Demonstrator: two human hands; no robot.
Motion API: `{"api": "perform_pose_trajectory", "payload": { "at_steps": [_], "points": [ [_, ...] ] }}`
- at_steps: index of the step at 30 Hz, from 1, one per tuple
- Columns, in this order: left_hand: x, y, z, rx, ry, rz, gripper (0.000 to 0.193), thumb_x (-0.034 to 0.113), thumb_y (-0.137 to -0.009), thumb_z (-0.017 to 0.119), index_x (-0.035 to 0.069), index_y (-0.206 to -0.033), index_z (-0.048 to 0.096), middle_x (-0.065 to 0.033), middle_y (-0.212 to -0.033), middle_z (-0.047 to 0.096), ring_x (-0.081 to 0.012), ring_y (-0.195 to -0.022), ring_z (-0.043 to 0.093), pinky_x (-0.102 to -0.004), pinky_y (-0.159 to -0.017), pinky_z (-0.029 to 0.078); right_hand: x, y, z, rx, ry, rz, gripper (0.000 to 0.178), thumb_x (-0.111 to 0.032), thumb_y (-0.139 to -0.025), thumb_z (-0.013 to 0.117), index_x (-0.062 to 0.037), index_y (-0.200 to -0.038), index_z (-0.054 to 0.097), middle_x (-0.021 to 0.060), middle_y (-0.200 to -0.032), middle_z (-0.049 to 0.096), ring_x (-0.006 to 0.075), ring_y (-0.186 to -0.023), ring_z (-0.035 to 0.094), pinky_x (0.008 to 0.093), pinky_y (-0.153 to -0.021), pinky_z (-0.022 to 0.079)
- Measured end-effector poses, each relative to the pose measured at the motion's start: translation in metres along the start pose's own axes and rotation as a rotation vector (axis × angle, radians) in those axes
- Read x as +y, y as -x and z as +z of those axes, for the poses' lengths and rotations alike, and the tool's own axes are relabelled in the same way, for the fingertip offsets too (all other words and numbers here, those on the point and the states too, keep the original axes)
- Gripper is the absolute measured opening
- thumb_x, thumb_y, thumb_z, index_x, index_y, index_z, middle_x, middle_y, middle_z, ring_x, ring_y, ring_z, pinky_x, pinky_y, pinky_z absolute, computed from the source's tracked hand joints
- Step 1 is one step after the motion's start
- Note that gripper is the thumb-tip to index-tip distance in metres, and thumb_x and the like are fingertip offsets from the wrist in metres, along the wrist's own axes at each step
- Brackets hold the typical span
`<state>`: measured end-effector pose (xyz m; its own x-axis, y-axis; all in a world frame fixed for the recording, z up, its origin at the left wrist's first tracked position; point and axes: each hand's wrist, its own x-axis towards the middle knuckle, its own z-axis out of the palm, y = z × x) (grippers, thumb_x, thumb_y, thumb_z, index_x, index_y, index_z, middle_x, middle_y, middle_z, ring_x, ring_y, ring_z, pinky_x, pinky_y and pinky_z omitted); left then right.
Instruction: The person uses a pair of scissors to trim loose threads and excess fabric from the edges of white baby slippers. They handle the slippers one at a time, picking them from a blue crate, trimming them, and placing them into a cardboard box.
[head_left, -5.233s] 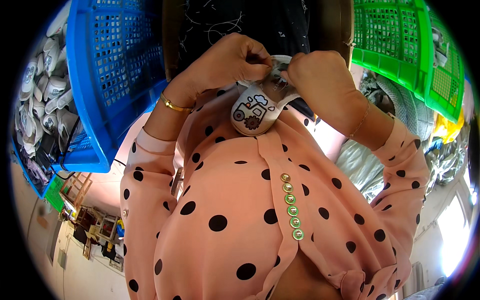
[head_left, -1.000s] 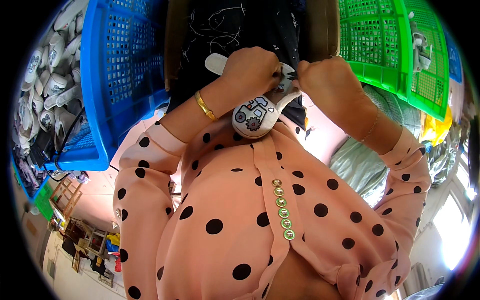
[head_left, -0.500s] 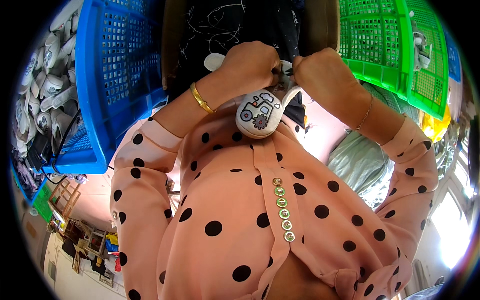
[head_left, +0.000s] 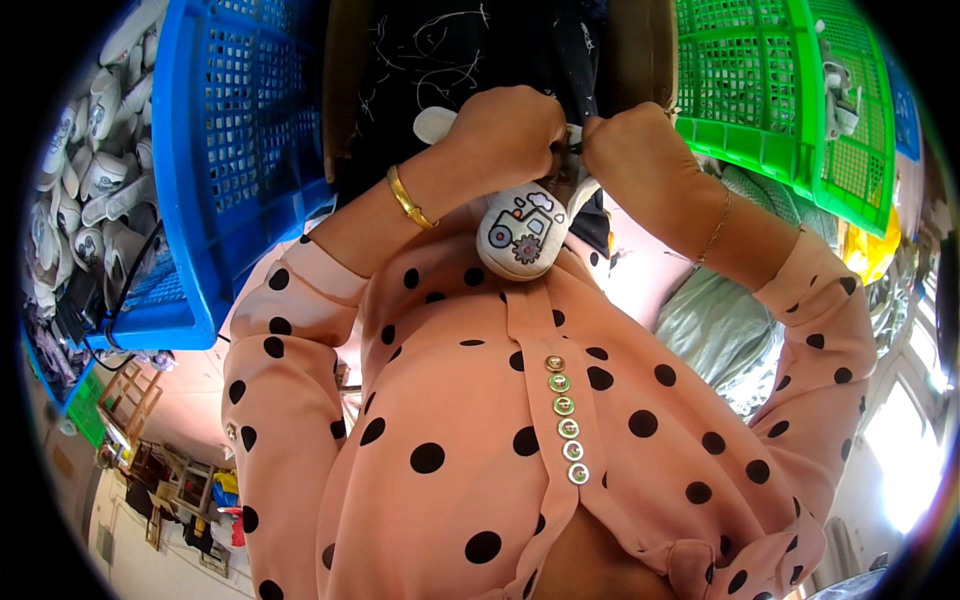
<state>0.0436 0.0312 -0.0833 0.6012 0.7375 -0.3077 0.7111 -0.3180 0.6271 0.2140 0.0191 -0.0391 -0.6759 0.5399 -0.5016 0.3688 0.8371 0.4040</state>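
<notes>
A small white cloth shoe (head_left: 520,236), with a stitched picture of a vehicle, a cog and clouds on its toe, hangs toe-down in front of my chest. My left hand (head_left: 510,135) is closed around its upper part, the fingertips curled out of sight. At its other side my right hand (head_left: 637,148) is closed too, knuckles up, where the shoe's white edge meets the fingers. Exactly what each set of fingertips pinches is hidden. Beyond my left wrist, a rounded white piece (head_left: 433,124) sticks out over my dark lap.
To the left stands a blue plastic basket (head_left: 190,200), with a heap of white shoes (head_left: 100,170) beyond it. Green plastic baskets (head_left: 760,90) stand at the right, above a pale plastic sack (head_left: 725,290). Loose white threads (head_left: 440,45) lie on the dark cloth.
Both hands have shifted slightly, staying closed at the shoe. The shoe's toe has moved a little to the right and turned slightly.
</notes>
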Motion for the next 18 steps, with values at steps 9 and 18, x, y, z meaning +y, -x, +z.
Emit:
{"api": "perform_pose_trajectory", "payload": {
  "at_steps": [9, 18],
  "points": [
    [0.003, 0.002, 0.004, 0.034, -0.022, 0.018, 0.017, 0.019, -0.075, 0.07, 0.014, -0.089, 0.078, -0.0112, -0.075, 0.069, -0.03, -0.07, 0.067, -0.0383, -0.066, 0.054, -0.003, -0.007, -0.017, -0.184, -0.006, -0.033, 0.013, -0.01, -0.072, 0.069, -0.0193, -0.064, 0.066, -0.0047, -0.06, 0.06, 0.0111, -0.063, 0.064, 0.0266, -0.051, 0.04],
    [-0.027, 0.025, -0.006, 0.27, 0.708, -0.011, 0.014, 0.012, -0.091, 0.063, 0.0, -0.091, 0.069, -0.0083, -0.088, 0.073, -0.0131, -0.07, 0.066, -0.0256, -0.063, 0.052, 0.005, 0.023, -0.016, -0.053, -0.564, 0.242, 0.038, -0.041, -0.075, 0.077, -0.0051, -0.084, 0.066, 0.0067, -0.069, 0.066, 0.0228, -0.066, 0.069, 0.0352, -0.053, 0.048]
  ]
}}
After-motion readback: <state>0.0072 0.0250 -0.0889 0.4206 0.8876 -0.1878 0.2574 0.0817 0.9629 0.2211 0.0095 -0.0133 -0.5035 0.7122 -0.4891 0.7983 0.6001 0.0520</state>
